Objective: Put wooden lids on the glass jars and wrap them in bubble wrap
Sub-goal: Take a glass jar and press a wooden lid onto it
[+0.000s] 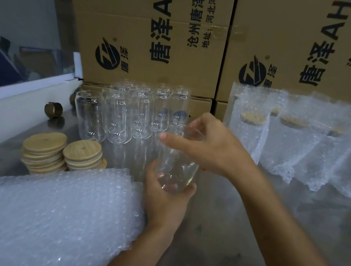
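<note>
Head view puts a thick stack of bubble wrap sheets point(46, 211) nearest me, low on the left of the steel counter point(235, 225). Just past its right edge my left hand point(164, 197) cups the base of a clear glass jar point(176, 161), fingers curled round the bottom, while my right hand point(209, 146) pinches the jar's rim from above, index finger stretched across the opening; I see no lid on it. Left of the jar sit two stacks of wooden lids point(61, 155), side by side. Behind them stands a cluster of empty jars point(131, 113), close together. Off to the right, a row of wrapped jars point(304, 141) stands upright in bubble wrap, lids showing through. Printed cardboard boxes point(155, 28) wall off the back.
</note>
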`<action>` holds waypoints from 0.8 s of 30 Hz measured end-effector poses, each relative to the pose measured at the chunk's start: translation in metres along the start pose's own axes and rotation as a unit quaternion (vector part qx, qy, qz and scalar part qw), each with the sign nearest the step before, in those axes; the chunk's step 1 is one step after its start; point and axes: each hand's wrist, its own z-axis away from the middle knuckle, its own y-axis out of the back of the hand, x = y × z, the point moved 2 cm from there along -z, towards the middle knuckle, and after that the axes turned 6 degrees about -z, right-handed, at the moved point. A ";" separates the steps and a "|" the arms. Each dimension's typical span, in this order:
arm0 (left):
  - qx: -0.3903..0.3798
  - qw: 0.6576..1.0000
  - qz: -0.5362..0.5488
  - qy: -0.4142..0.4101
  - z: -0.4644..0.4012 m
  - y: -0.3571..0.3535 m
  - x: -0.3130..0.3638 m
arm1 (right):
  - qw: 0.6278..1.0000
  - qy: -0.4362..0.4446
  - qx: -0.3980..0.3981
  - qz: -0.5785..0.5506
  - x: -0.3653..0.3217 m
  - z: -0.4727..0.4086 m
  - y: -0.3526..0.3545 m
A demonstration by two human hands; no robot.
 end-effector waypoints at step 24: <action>-0.033 0.998 -0.060 -0.017 0.010 -0.006 0.010 | 0.989 0.069 0.062 -0.112 0.014 -0.011 0.019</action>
